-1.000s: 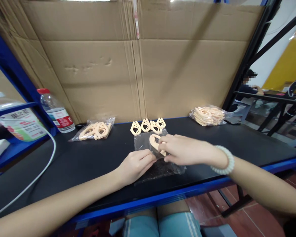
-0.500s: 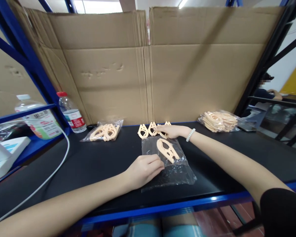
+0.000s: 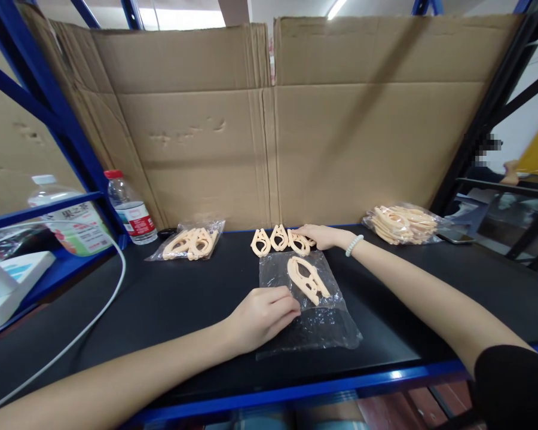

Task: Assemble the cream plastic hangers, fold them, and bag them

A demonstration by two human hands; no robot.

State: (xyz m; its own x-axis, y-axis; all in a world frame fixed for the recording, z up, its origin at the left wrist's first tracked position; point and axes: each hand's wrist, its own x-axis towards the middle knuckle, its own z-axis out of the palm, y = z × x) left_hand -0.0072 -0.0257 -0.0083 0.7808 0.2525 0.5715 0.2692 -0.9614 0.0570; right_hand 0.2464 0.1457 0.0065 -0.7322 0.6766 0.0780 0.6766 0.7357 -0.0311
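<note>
A clear plastic bag (image 3: 316,316) lies on the black table top (image 3: 161,298), with a peach plastic clip (image 3: 307,279) inside it. My left hand (image 3: 262,313) pinches the bag's left edge, fingers closed. My right hand (image 3: 320,235) reaches to the back of the table and rests on the rightmost peach clip in a short row of loose clips (image 3: 280,240); its fingers curl over that clip. A pale bead bracelet (image 3: 354,245) is on that wrist.
A filled bag of clips (image 3: 190,242) lies at back left, another heap of clips in plastic (image 3: 401,224) at back right. Water bottles (image 3: 128,209) and a white cable (image 3: 94,322) are on the left. Cardboard sheets (image 3: 269,125) wall the back. A person sits far right.
My right hand left the clip in the bag and reached back to the row of loose clips. The left hand stays on the bag's edge. The view tilted up.
</note>
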